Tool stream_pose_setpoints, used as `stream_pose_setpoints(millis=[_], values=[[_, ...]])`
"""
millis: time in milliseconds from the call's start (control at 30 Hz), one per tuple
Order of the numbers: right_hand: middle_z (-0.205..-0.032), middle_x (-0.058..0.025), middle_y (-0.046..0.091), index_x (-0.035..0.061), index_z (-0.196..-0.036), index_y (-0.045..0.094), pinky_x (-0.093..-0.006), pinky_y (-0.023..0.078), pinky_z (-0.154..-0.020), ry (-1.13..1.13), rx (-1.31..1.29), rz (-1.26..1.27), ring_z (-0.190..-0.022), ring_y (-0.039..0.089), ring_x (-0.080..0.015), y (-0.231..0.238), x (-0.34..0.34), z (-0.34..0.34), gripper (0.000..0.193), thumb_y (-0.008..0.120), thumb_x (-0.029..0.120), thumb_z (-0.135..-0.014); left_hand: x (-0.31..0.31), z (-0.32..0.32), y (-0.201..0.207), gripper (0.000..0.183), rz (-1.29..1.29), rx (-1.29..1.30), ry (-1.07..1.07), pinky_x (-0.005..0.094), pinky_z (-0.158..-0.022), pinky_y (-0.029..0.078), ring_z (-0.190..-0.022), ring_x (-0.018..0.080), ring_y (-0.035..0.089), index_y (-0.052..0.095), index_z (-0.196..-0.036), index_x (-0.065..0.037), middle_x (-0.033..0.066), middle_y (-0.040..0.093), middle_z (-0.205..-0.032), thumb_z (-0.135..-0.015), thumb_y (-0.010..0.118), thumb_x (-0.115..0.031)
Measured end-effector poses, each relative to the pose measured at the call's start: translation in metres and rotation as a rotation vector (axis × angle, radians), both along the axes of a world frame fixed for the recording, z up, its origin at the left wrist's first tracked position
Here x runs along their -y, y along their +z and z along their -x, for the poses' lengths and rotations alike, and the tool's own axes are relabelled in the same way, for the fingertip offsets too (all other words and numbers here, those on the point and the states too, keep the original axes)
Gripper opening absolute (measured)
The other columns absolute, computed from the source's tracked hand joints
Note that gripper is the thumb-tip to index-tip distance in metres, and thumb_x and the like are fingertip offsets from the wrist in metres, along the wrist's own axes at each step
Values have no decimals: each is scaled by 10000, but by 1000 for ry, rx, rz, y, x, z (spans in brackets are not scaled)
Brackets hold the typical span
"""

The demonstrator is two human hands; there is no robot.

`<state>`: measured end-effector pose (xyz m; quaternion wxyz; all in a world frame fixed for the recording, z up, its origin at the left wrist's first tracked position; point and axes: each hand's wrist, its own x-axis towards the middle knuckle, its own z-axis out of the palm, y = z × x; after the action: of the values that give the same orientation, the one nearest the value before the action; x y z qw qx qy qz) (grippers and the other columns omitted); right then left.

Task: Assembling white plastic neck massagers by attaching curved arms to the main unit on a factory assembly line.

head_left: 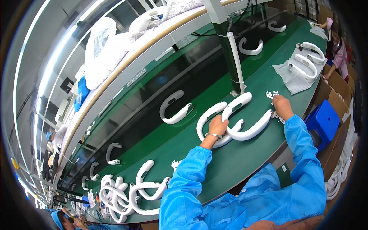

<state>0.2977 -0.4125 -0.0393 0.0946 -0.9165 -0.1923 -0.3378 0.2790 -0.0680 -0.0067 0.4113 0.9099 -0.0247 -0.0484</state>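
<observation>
My left hand [217, 125] grips the left side of a white C-shaped neckband [249, 134], whose open side faces right. Partly beneath it, a second white neckband [202, 122] lies on the green worktop [234, 165]. My right hand [283, 108] is just beyond the held neckband's near tip, fingers drawn together among small white parts [271, 94]. What those fingers hold, if anything, is too small to make out.
Several neckbands [143, 188] are heaped at the left, near more small white pieces [176, 165]. Others, including one neckband [174, 107], lie along the belt behind. A post [228, 50] rises ahead. Neckbands rest on white wrap [291, 76] at right, near a blue stool [324, 120] and a co-worker [339, 57].
</observation>
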Motion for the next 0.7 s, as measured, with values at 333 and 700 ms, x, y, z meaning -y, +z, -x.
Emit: stream_pose_setpoints(millis=[333,700], values=[[-787,-67,645,-17,-904,641,-228,504,-580,370,-771,-1474,-654,610,-112,64,-63,60,106,607,10,-808,-5,106,19,354,1209,-213,188,337,-566,565,-669,229,641,418,-1257,-69,151,612,-1004,-989,333,-284],[-860,-125,650,-30,-913,617,-247,549,-704,697,-1368,-1599,-759,659,-165,81,-188,156,99,620,25,-830,-25,180,5,336,1285,-348,120,310,-560,552,-691,184,592,434,-1164,1,102,577,-938,-942,481,-247]])
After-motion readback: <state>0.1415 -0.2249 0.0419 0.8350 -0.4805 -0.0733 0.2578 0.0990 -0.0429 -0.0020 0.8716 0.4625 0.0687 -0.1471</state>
